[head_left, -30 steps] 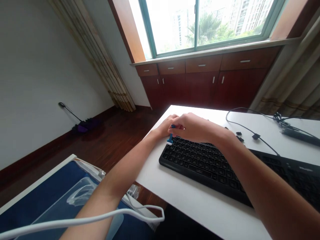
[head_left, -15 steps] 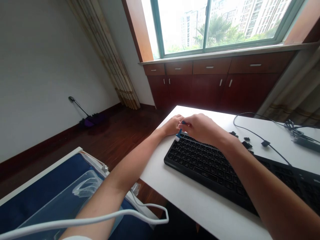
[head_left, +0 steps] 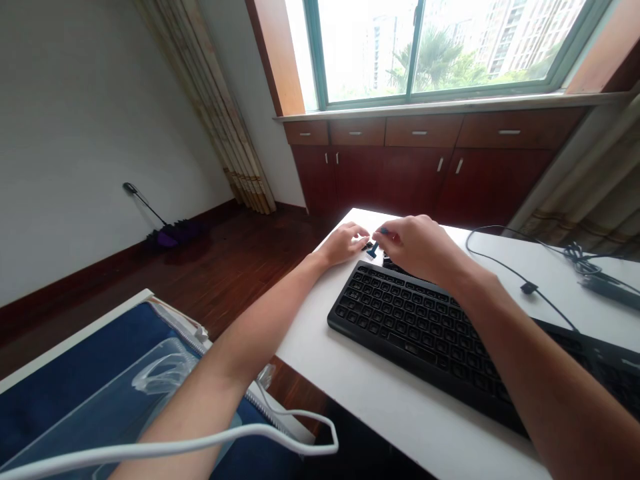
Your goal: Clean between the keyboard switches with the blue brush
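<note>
Beyond the keyboard's [head_left: 425, 320] far left corner, the right hand [head_left: 420, 248] pinches a small blue tool [head_left: 383, 232] between closed fingertips. The left hand [head_left: 345, 243], fingers loosely curled, touches a black keycap [head_left: 371, 249] on the white table [head_left: 380, 400], seemingly steadying it.

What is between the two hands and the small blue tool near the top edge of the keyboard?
Nothing visible. The right hand pinches the small blue tool, the left hand touches it from the other side, just past the far corner of the keyboard.

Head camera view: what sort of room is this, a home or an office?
Probably a room in a flat, used as a study. A white desk carries a black keyboard, dark wooden cabinets run under a wide window facing apartment towers, and a purple mop lies on the wood floor.
</note>
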`<state>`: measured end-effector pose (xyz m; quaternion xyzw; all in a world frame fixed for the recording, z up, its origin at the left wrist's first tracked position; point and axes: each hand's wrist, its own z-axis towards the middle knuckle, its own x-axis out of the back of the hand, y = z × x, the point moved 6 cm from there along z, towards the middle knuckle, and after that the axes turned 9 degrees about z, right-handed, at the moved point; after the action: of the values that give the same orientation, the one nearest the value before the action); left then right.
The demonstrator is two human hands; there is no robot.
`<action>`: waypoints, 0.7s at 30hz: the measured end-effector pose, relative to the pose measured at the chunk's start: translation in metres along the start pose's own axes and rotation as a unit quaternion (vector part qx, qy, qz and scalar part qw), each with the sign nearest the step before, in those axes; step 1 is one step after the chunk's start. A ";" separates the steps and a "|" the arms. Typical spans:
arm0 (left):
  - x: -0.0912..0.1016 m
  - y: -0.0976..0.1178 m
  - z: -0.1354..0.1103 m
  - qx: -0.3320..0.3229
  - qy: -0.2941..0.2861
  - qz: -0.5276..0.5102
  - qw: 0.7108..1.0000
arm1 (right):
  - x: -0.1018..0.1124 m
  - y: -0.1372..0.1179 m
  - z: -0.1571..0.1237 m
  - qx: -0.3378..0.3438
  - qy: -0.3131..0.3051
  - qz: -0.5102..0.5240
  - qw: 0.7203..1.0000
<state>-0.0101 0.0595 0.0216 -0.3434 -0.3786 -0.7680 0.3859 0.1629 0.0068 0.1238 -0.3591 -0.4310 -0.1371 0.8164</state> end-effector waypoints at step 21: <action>0.006 0.003 -0.010 0.042 -0.276 -0.037 0.960 | 0.011 0.006 -0.009 -0.048 -0.200 0.014 0.979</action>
<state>-0.0127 0.0479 0.0226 -0.5113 -0.5149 -0.6404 0.2519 0.1778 0.0057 0.1261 -0.4240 -0.5733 -0.0716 0.6974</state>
